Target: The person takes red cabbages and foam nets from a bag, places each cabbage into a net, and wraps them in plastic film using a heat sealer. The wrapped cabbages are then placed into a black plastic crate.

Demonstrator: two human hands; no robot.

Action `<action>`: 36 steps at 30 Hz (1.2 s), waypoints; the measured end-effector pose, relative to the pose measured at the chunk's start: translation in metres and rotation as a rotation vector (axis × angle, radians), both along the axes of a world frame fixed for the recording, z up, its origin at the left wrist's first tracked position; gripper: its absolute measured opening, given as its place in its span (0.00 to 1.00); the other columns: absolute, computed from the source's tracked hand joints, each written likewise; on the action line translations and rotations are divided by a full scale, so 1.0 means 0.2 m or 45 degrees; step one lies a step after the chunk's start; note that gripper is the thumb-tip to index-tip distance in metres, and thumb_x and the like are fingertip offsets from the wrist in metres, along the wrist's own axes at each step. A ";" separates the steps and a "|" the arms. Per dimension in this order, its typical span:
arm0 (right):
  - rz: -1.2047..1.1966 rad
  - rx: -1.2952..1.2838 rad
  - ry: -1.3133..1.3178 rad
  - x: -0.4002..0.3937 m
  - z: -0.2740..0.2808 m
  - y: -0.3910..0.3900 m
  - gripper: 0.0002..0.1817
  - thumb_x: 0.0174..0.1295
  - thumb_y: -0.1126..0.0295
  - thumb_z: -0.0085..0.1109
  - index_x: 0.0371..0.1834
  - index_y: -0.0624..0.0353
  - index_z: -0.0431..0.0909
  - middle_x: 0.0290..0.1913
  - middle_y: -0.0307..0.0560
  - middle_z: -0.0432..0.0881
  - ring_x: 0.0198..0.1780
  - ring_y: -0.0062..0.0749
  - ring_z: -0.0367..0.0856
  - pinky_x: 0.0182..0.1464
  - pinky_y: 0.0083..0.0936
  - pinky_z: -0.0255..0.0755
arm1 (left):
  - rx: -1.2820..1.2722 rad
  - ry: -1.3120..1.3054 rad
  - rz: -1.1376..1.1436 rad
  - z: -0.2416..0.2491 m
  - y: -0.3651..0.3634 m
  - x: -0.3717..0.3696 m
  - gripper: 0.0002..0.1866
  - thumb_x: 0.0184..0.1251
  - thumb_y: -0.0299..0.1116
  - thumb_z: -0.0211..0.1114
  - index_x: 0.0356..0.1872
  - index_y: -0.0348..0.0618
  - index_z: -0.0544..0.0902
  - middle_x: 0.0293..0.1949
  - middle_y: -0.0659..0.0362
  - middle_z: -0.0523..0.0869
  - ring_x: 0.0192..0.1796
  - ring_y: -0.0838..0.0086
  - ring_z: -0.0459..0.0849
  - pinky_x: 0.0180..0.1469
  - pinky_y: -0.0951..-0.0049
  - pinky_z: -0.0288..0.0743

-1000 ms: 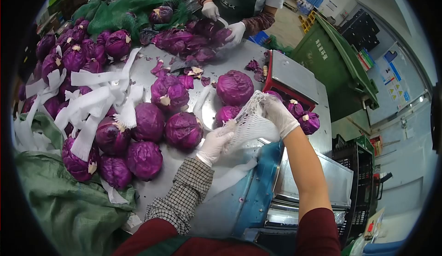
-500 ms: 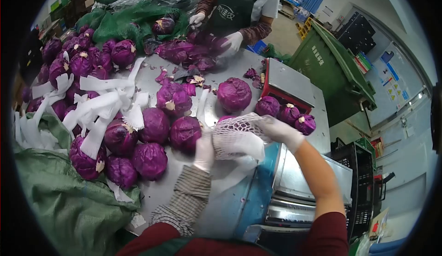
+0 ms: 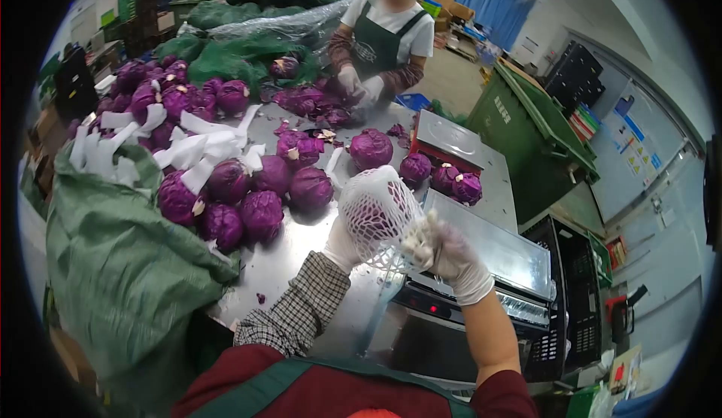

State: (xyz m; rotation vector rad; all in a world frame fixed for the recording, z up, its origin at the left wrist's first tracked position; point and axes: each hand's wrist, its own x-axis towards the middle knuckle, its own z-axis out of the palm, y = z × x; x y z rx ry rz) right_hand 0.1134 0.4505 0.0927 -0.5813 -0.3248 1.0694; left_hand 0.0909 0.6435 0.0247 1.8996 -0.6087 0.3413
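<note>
A white foam net (image 3: 380, 211) is stretched around a purple cabbage over the front of the metal table. My left hand (image 3: 344, 246), in a white glove with a checked sleeve, holds the netted cabbage from its left side. At the net's right end, my right hand (image 3: 451, 258), also gloved, has its fingers closed on the bunched netting. Just behind the net sits a loose cabbage (image 3: 371, 148). More cabbages (image 3: 261, 215) stand to the left, with white foam nets (image 3: 203, 147) lying over some of them.
Across the table (image 3: 293, 256) a co-worker (image 3: 383, 38) handles cabbage leaves. A scale (image 3: 451, 136) stands at the right behind small cabbages. Nearer are a metal-topped machine (image 3: 489, 245) and black crates (image 3: 568, 297). A green sack (image 3: 135, 267) is at left; a green bin (image 3: 526, 132) stands beyond.
The net, loose and flattened before, now surrounds a cabbage and is raised upright. My right hand has moved lower, to the net's end. The view has shifted, showing more of the co-worker.
</note>
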 end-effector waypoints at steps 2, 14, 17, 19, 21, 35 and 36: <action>-0.082 -0.062 -0.331 -0.04 -0.12 -0.10 0.19 0.64 0.57 0.49 0.42 0.65 0.75 0.44 0.56 0.79 0.51 0.40 0.77 0.58 0.39 0.68 | 0.306 -0.121 0.167 0.06 -0.06 -0.07 0.29 0.62 0.46 0.53 0.63 0.48 0.63 0.63 0.57 0.65 0.67 0.66 0.60 0.71 0.65 0.44; -0.414 0.216 -0.104 -0.42 0.05 -0.58 0.15 0.61 0.62 0.54 0.46 0.60 0.70 0.31 0.41 0.77 0.34 0.26 0.75 0.37 0.26 0.73 | -1.184 0.436 -0.500 -0.01 -0.71 0.00 0.23 0.67 0.42 0.48 0.59 0.42 0.67 0.59 0.55 0.71 0.61 0.65 0.67 0.67 0.65 0.56; -0.703 -0.172 -0.579 -0.32 -0.10 -0.85 0.12 0.63 0.63 0.51 0.43 0.59 0.72 0.31 0.41 0.76 0.29 0.23 0.75 0.30 0.20 0.73 | -0.742 0.249 -0.255 0.10 -0.87 -0.09 0.22 0.66 0.38 0.51 0.59 0.40 0.67 0.58 0.56 0.72 0.59 0.65 0.70 0.65 0.66 0.59; -0.827 -0.056 -0.366 -0.10 -0.09 -1.12 0.11 0.63 0.62 0.51 0.38 0.57 0.75 0.33 0.40 0.78 0.32 0.26 0.78 0.36 0.23 0.73 | -0.475 0.066 -0.131 0.14 -0.97 -0.12 0.21 0.66 0.36 0.52 0.58 0.39 0.67 0.57 0.56 0.73 0.58 0.65 0.71 0.64 0.67 0.61; -0.836 -0.138 -0.359 0.10 -0.17 -1.25 0.10 0.63 0.63 0.51 0.38 0.58 0.75 0.32 0.40 0.78 0.34 0.25 0.78 0.38 0.23 0.73 | -0.573 0.159 -0.213 0.14 -1.14 -0.12 0.21 0.66 0.36 0.51 0.57 0.38 0.67 0.55 0.54 0.74 0.56 0.66 0.73 0.62 0.68 0.63; -0.596 -1.158 -1.242 0.48 -0.13 -1.62 0.24 0.63 0.59 0.51 0.56 0.66 0.69 0.54 0.46 0.75 0.57 0.27 0.69 0.61 0.19 0.59 | -0.036 0.656 0.357 0.10 -1.40 0.43 0.21 0.66 0.47 0.51 0.37 0.38 0.81 0.28 0.55 0.83 0.34 0.69 0.80 0.35 0.70 0.74; -0.581 -1.199 -1.244 0.48 -0.12 -1.61 0.25 0.63 0.59 0.52 0.58 0.66 0.68 0.55 0.46 0.75 0.58 0.27 0.68 0.61 0.19 0.58 | 0.018 0.320 0.486 0.03 -1.33 0.48 0.19 0.66 0.45 0.53 0.35 0.38 0.81 0.29 0.54 0.83 0.34 0.69 0.81 0.36 0.71 0.74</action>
